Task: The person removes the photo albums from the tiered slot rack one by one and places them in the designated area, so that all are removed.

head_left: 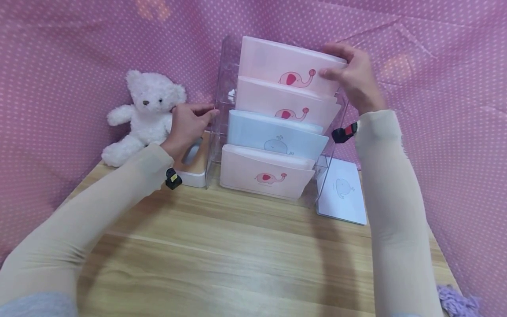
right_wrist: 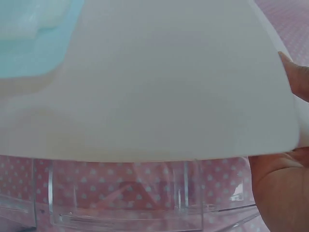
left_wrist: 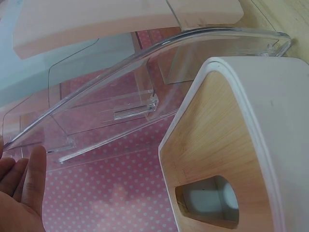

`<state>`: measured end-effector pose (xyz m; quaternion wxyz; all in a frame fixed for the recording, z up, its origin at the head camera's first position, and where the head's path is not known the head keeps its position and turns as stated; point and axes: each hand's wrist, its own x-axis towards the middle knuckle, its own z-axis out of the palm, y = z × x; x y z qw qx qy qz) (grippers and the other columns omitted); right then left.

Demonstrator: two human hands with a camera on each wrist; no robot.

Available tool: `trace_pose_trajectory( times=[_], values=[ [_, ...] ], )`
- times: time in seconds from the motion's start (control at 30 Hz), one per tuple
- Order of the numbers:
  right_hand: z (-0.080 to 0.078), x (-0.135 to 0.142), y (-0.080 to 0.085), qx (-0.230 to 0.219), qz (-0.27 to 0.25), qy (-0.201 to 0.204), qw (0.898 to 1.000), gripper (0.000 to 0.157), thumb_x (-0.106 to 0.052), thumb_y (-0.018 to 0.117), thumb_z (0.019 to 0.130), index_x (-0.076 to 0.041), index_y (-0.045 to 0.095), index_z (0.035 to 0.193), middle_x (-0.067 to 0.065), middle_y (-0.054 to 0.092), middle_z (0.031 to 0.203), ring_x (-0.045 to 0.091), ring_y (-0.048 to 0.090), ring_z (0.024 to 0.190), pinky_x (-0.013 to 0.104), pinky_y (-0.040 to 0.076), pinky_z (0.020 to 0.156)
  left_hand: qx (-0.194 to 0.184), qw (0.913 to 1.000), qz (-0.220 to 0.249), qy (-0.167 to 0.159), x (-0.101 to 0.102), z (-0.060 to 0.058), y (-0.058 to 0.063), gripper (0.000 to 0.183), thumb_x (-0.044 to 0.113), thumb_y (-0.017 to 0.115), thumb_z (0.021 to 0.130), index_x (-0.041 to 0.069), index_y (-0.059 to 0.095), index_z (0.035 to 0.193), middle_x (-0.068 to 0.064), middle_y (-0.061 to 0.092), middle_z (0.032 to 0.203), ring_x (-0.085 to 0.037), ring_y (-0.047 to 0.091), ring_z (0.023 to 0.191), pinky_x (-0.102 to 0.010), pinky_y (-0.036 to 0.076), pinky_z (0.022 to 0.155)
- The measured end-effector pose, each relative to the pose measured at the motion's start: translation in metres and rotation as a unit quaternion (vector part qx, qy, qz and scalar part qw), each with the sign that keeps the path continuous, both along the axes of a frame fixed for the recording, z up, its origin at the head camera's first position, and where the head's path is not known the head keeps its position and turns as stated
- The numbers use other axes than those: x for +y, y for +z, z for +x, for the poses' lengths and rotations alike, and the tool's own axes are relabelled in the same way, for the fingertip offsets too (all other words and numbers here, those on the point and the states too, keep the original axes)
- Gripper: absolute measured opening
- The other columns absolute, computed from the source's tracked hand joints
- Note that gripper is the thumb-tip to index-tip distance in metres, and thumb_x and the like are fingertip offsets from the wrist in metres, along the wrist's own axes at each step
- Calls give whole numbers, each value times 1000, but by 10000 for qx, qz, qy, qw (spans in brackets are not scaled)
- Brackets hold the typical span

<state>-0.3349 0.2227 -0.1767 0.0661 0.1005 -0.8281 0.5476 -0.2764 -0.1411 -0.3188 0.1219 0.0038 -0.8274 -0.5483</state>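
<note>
Evidently pinched clear rack (head_left: 226,75) at side edge with left hand (head_left: 188,125), probably for steadiness; gripped top pink folder (head_left: 273,59) near corner with right hand (head_left: 358,78), probably for control.

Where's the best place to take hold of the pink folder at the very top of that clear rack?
Probably its upper right corner, coming from the right. On the top pink folder, that corner sticks up above the clear rack, leaving room for a thumb in front and fingers behind, which is how the right hand holds it.
</note>
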Motion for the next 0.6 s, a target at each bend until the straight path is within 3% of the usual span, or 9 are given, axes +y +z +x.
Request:
trace_pose_trajectory(
  times=[0.3, 0.47, 0.6],
  values=[
    [-2, -4, -4, 85, 150, -156, 9997, 54, -9, 82, 84, -23, 66, 133, -6, 62, 127, 12, 59, 110, 33, 55, 101, 117, 9999, -6, -27, 0, -1, -1, 37, 32, 72, 94, 17, 70, 128, -8, 73, 128, -19, 75, 100, -29, 64, 84],
    [-2, -5, -6, 141, 137, -176, 9997, 50, -10, 83, 84, -22, 68, 130, -7, 62, 124, 12, 59, 109, 32, 56, 99, 300, 9995, -112, 40, 0, -2, -1, 36, 31, 74, 94, 14, 72, 125, -8, 74, 124, -15, 75, 99, -20, 63, 77],
    [-3, -5, -7, 99, 134, -159, 9997, 49, -11, 83, 84, -21, 68, 129, -6, 63, 124, 12, 60, 108, 30, 58, 97, 323, 9995, -51, 23, 0, -4, -2, 35, 30, 74, 94, 13, 73, 124, -9, 75, 123, -15, 75, 95, -25, 65, 78]
  ],
)
